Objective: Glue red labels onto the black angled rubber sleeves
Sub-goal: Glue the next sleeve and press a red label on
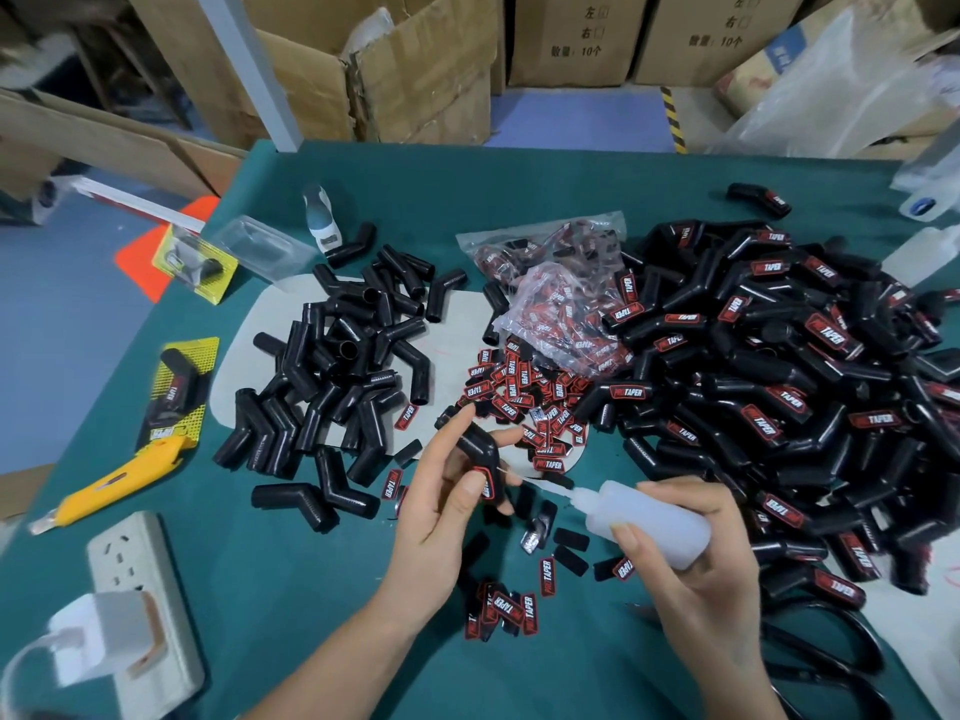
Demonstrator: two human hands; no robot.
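Currently, head view: the left hand (441, 504) grips one black angled sleeve (475, 449) above the worktop (311, 589), a red label (487, 483) under its thumb. The right hand (691, 558) grips the glue bottle (649, 527), nozzle at the sleeve. Judged step: gluing. Next: press the label flat.

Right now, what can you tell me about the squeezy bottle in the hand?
The bottle is small, cloudy white and looks like soft plastic. It has a round body and a long thin nozzle. The right hand grips its body, fingers curled round it. It lies nearly flat above the green table, nozzle aimed left at the black sleeve held by the left hand. How much glue is inside cannot be told.
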